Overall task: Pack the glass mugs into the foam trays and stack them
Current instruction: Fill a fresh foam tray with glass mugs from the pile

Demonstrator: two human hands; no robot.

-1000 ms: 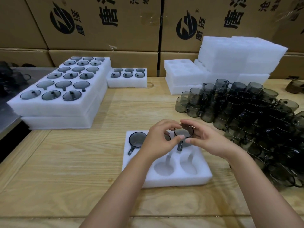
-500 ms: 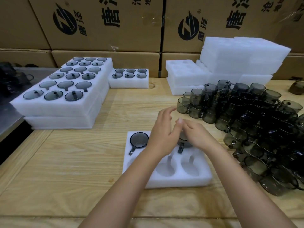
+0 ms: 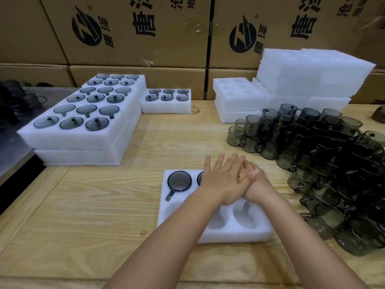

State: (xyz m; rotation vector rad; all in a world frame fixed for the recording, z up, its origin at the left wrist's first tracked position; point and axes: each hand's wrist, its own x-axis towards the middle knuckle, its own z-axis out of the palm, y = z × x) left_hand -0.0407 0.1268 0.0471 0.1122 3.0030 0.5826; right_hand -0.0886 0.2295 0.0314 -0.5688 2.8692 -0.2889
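- The foam tray (image 3: 229,236) lies on the wooden table (image 3: 83,215) nearest the person, its front pockets unfilled. It is light, so a lopsided push could tip or slide it.
- The left hand (image 3: 220,180) lies flat with fingers straight on top of the right hand (image 3: 256,182), both over the tray's back row. The right hand's fingers are mostly covered, so I cannot tell whether they grip anything.
- One glass mug (image 3: 179,181) sits seated at the back left, with a second rim (image 3: 200,177) just showing beside the wrist. Pressing a mug whose handle misses its slot could crack the glass or tear the foam.
- The loose mugs (image 3: 325,163) are heaped close on the right, glass on glass — a careless elbow or grab could topple some.
- The filled trays (image 3: 83,122) are stacked far left, and an uneven layer could lean.
- The cardboard cartons (image 3: 145,28) behind carry a round black logo and large Chinese characters — "唐" reads clearly, and the smaller print is cut off.
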